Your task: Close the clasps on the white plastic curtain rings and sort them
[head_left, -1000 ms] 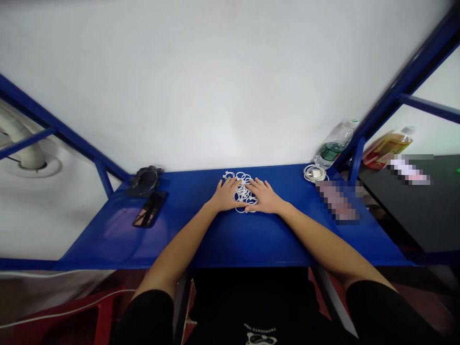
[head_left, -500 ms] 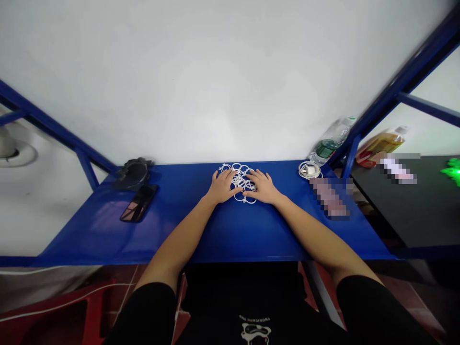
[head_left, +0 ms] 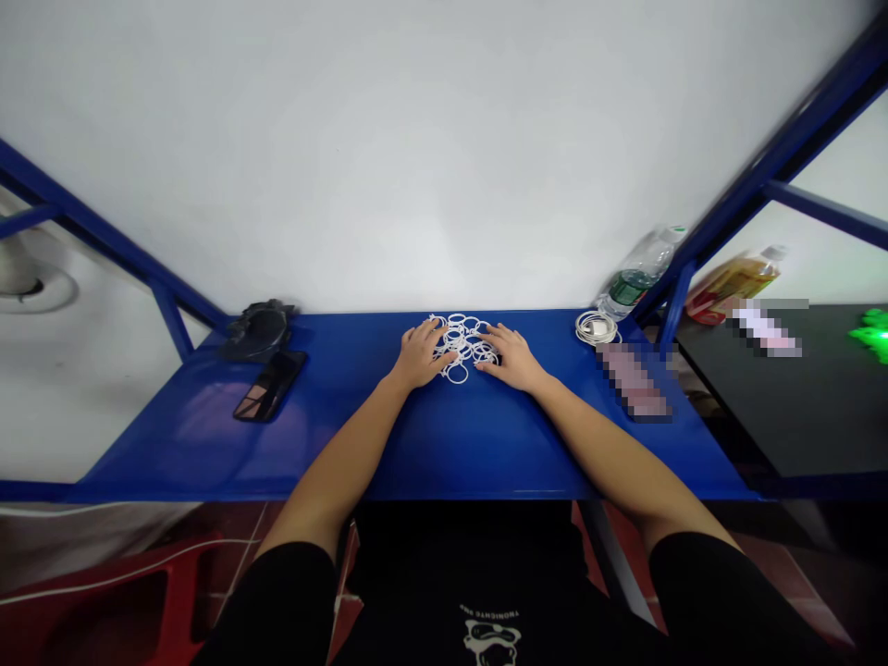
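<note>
A heap of several small white rings (head_left: pixel 462 346) lies near the far edge of the blue table (head_left: pixel 416 435), close to the white wall. My left hand (head_left: pixel 418 353) rests flat on the table at the heap's left side, fingers stretched out and touching the rings. My right hand (head_left: pixel 511 356) lies flat at the heap's right side, fingers spread and touching the rings too. Neither hand grips anything.
A dark phone (head_left: pixel 269 385) and a black crumpled object (head_left: pixel 259 328) lie at the table's far left. A coiled white cable with charger (head_left: pixel 597 326) and a plastic water bottle (head_left: pixel 639 274) stand at the far right. Blue frame bars rise on both sides.
My hands have slid apart, from lying over the rings to lying at the heap's sides. The rings are spread out more and sit a little farther from me.
</note>
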`<state>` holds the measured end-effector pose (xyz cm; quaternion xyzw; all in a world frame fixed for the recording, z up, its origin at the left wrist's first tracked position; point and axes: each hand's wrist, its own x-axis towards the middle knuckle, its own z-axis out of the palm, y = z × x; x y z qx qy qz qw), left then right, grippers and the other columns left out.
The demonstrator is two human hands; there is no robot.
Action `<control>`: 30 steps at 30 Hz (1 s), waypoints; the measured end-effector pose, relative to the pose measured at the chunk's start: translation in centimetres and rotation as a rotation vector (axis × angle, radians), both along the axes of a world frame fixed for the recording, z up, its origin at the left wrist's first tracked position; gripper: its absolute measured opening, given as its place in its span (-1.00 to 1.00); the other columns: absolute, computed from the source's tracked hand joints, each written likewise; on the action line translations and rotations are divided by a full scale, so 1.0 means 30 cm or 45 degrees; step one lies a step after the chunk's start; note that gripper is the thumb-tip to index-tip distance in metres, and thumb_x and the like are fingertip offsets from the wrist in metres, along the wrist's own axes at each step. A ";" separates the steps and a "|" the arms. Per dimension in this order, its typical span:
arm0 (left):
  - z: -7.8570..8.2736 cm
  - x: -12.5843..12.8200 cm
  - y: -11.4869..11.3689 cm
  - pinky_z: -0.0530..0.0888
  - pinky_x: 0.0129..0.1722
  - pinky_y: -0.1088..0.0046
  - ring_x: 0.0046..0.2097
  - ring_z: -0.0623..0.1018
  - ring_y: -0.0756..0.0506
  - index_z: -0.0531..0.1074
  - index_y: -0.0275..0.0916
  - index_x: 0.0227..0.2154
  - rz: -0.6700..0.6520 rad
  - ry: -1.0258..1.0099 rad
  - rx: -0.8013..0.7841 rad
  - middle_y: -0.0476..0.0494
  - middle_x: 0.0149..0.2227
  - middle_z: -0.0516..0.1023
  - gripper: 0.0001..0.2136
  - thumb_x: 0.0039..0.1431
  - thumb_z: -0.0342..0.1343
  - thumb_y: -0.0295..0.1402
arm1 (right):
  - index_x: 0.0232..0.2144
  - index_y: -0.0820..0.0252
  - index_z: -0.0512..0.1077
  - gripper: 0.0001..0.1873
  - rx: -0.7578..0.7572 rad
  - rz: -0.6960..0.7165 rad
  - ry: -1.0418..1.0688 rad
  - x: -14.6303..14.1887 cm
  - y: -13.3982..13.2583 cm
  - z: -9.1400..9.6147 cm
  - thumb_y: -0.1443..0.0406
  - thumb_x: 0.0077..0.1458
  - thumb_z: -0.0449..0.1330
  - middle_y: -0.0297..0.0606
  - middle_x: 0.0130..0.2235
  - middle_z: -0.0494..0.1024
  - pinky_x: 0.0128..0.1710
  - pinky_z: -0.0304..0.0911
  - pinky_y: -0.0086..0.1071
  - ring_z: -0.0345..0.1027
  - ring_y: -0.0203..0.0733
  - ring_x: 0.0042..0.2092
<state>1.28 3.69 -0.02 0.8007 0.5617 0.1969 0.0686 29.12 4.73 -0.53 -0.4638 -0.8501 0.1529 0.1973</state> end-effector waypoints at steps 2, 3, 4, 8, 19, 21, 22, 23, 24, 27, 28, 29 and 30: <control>0.006 -0.010 0.002 0.12 0.49 0.00 0.50 0.25 -0.35 0.38 -0.17 0.38 0.008 -0.023 0.058 -0.31 0.46 0.33 -0.43 0.43 0.12 -0.01 | 0.39 0.10 0.39 -0.28 0.045 -0.018 0.027 0.006 0.009 -0.010 -0.02 0.30 0.32 0.02 0.47 0.31 0.47 -0.01 0.32 0.04 0.30 0.53; 0.006 -0.016 0.004 0.14 0.49 0.02 0.48 0.29 -0.35 0.41 -0.17 0.36 0.016 -0.039 0.087 -0.30 0.44 0.36 -0.44 0.43 0.13 -0.02 | 0.37 0.12 0.40 -0.30 0.062 -0.017 0.036 0.009 0.014 -0.016 0.00 0.29 0.32 0.03 0.45 0.34 0.47 0.02 0.28 0.08 0.29 0.52; 0.004 -0.022 0.007 0.17 0.48 0.03 0.46 0.32 -0.34 0.43 -0.17 0.34 0.020 -0.055 0.109 -0.30 0.42 0.40 -0.46 0.43 0.13 -0.02 | 0.36 0.15 0.42 -0.31 0.075 -0.013 0.044 0.011 0.019 -0.023 0.02 0.29 0.32 0.04 0.44 0.37 0.46 0.06 0.25 0.11 0.29 0.51; -0.021 -0.037 0.028 0.29 0.42 0.03 0.38 0.43 -0.33 0.49 -0.21 0.26 -0.031 -0.097 0.120 -0.31 0.33 0.50 -0.51 0.41 0.17 -0.06 | 0.28 0.17 0.51 -0.41 0.140 -0.033 0.083 0.017 0.038 -0.052 0.07 0.29 0.31 0.04 0.36 0.47 0.43 0.15 0.21 0.24 0.30 0.44; -0.051 -0.040 0.046 0.41 0.34 -0.01 0.31 0.50 -0.32 0.52 -0.23 0.21 -0.122 -0.155 0.145 -0.34 0.26 0.55 -0.57 0.40 0.22 -0.14 | -0.10 0.13 0.63 -0.78 0.308 -0.018 0.281 0.023 0.046 -0.054 0.20 0.33 0.23 0.00 0.17 0.62 0.32 0.28 0.16 0.44 0.19 0.26; -0.040 -0.042 0.042 0.42 0.33 0.00 0.29 0.51 -0.32 0.53 -0.24 0.19 -0.131 -0.164 0.170 -0.34 0.25 0.57 -0.59 0.39 0.23 -0.16 | -0.17 0.12 0.61 -0.83 0.313 -0.012 0.306 0.020 0.043 -0.048 0.22 0.33 0.22 0.00 0.13 0.64 0.28 0.30 0.15 0.46 0.17 0.22; -0.030 -0.045 0.039 0.42 0.32 0.00 0.29 0.52 -0.32 0.54 -0.24 0.18 -0.136 -0.166 0.190 -0.34 0.24 0.57 -0.59 0.38 0.24 -0.17 | -0.20 0.13 0.60 -0.84 0.312 -0.010 0.319 0.018 0.041 -0.046 0.23 0.33 0.22 0.00 0.11 0.64 0.26 0.31 0.15 0.47 0.17 0.20; -0.018 -0.049 0.036 0.42 0.32 0.01 0.27 0.53 -0.32 0.55 -0.24 0.17 -0.141 -0.165 0.213 -0.34 0.23 0.58 -0.61 0.37 0.25 -0.18 | -0.22 0.13 0.60 -0.84 0.310 -0.008 0.334 0.017 0.039 -0.042 0.24 0.33 0.22 0.01 0.10 0.64 0.24 0.32 0.14 0.47 0.16 0.19; -0.005 -0.055 0.032 0.44 0.30 0.01 0.25 0.54 -0.31 0.56 -0.24 0.14 -0.146 -0.162 0.234 -0.34 0.20 0.60 -0.63 0.37 0.26 -0.19 | -0.23 0.13 0.59 -0.84 0.310 -0.004 0.354 0.016 0.037 -0.038 0.24 0.33 0.21 0.01 0.08 0.65 0.23 0.33 0.12 0.48 0.16 0.17; 0.040 -0.074 0.018 0.50 0.21 0.04 0.13 0.61 -0.29 0.61 -0.23 0.04 -0.165 -0.146 0.265 -0.30 0.08 0.67 -0.73 0.38 0.24 -0.24 | -0.23 0.13 0.57 -0.84 0.330 -0.005 0.418 0.015 0.031 -0.019 0.23 0.35 0.20 -0.01 0.01 0.66 0.18 0.33 0.07 0.49 0.12 0.12; 0.053 -0.077 0.011 0.51 0.18 0.05 0.08 0.63 -0.28 0.63 -0.22 0.01 -0.175 -0.146 0.268 -0.29 0.04 0.69 -0.75 0.38 0.23 -0.24 | -0.23 0.12 0.56 -0.84 0.341 -0.017 0.433 0.014 0.027 -0.009 0.23 0.36 0.20 -0.03 -0.03 0.67 0.16 0.34 0.05 0.50 0.10 0.08; 0.064 -0.076 0.002 0.52 0.15 0.06 0.05 0.64 -0.26 0.63 -0.21 -0.02 -0.188 -0.154 0.272 -0.27 0.01 0.70 -0.77 0.38 0.24 -0.24 | -0.23 0.11 0.56 -0.84 0.351 -0.038 0.445 0.013 0.021 0.000 0.22 0.36 0.20 -0.05 -0.08 0.67 0.13 0.34 0.02 0.51 0.08 0.03; 0.071 -0.071 -0.008 0.53 0.14 0.07 0.03 0.65 -0.25 0.64 -0.21 -0.04 -0.206 -0.170 0.276 -0.25 -0.02 0.71 -0.79 0.38 0.24 -0.24 | -0.25 0.11 0.55 -0.83 0.358 -0.065 0.456 0.010 0.014 0.010 0.21 0.37 0.19 -0.08 -0.14 0.67 0.08 0.35 0.00 0.51 0.06 -0.04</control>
